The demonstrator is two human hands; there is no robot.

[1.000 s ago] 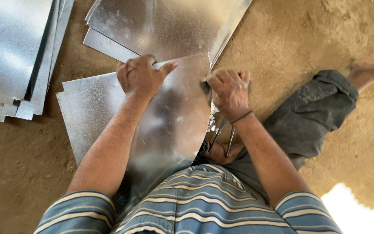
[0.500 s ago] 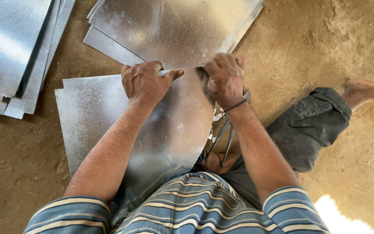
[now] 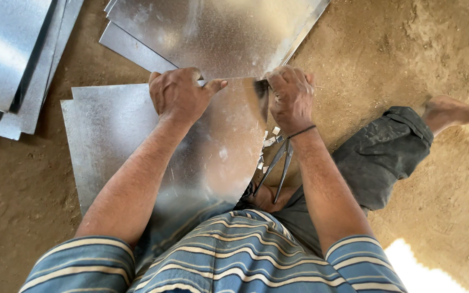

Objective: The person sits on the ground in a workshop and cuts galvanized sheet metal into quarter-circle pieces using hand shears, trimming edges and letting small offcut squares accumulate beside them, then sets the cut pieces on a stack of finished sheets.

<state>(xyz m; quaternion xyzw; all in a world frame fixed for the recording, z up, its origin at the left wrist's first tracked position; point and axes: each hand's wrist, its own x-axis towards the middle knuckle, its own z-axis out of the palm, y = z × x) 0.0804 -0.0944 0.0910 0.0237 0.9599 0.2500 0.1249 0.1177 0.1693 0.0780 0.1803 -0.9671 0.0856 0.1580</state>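
Below me, seen from my own head looking down, both of my bare hands hold the far edge of a curved metal sheet [image 3: 221,146] that bows up over my lap. My left hand [image 3: 179,96] lies on top of that edge, its grip clamped on the sheet with the fingers curled over the rim and the thumb stretched out flat toward the right. My right hand [image 3: 290,97] closes in a fist on the sheet's far right corner, its grip clamped there too, with a thin dark band around the wrist.

The sheet is shiny and grey, and its right side is cut in a long curve that runs back toward my body. It rests partly on a flat metal sheet [image 3: 101,135] lying on the dirt floor [image 3: 408,49] to my left.

Just beside the curved edge, under my right forearm, a pair of metal shears [image 3: 278,165] lies on the floor with its thin blades pointing toward my hands. A few small bright metal scraps [image 3: 270,141] sit near the blade tips.

Beyond my hands, a large metal sheet [image 3: 213,32] lies flat on the floor. A stack of sheets [image 3: 12,59] lies at the upper left, well apart. My bent right leg, in dark trousers [image 3: 378,157], stretches out to the right, ending in a bare foot [image 3: 446,111].
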